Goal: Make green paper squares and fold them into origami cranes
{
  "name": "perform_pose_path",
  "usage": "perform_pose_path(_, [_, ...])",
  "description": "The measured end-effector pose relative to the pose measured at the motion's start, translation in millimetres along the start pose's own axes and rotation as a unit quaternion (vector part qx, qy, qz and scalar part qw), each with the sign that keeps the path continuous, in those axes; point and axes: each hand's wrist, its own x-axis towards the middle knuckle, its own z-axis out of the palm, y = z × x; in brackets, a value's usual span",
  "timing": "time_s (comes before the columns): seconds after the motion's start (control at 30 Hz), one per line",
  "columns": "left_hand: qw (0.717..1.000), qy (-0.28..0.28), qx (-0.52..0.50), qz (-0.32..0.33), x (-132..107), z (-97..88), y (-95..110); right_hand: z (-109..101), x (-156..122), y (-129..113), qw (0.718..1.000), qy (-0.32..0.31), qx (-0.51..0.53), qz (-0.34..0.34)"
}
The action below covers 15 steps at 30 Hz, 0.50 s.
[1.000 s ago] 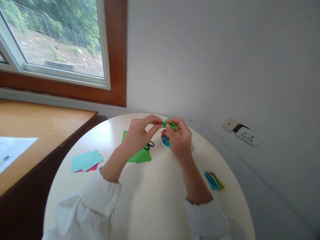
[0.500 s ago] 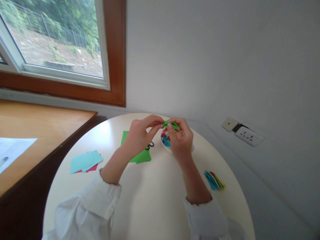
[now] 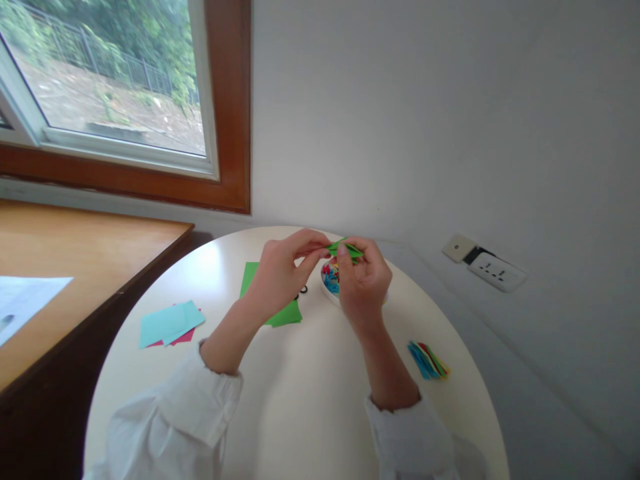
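Observation:
A small piece of folded green paper (image 3: pixel 353 251) is pinched between both hands above the far part of the table. My left hand (image 3: pixel 286 267) is closed on its left end with thumb and fingertips. My right hand (image 3: pixel 365 283) grips the other end, the thumb lying on top. Beneath the right hand is a round white bowl (image 3: pixel 332 298) holding small blue, red and yellow pieces, partly hidden by that hand. Under my left hand and wrist lie green paper sheets (image 3: pixel 287 315), with the black handles of scissors (image 3: pixel 303 290) showing beside the hand.
Light blue paper sheets (image 3: pixel 167 323) overlap pink ones (image 3: pixel 185 337) at the left of the round white table (image 3: pixel 310 413). A bundle of coloured strips (image 3: pixel 429 361) lies at the right. A wooden desk (image 3: pixel 90 233) stands to the left; a wall with a socket (image 3: pixel 496 268) is behind.
Both hands still hold the green paper. My right hand and the paper have shifted slightly to the right, and the left hand covers more of the scissor handles.

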Motion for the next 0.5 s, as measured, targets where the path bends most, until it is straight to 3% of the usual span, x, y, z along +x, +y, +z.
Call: perform_pose_path(0.5, [0.996, 0.036, -0.063, -0.05, -1, 2.6, 3, 3, 1, -11, 0.999, 0.012, -0.016, -0.044])
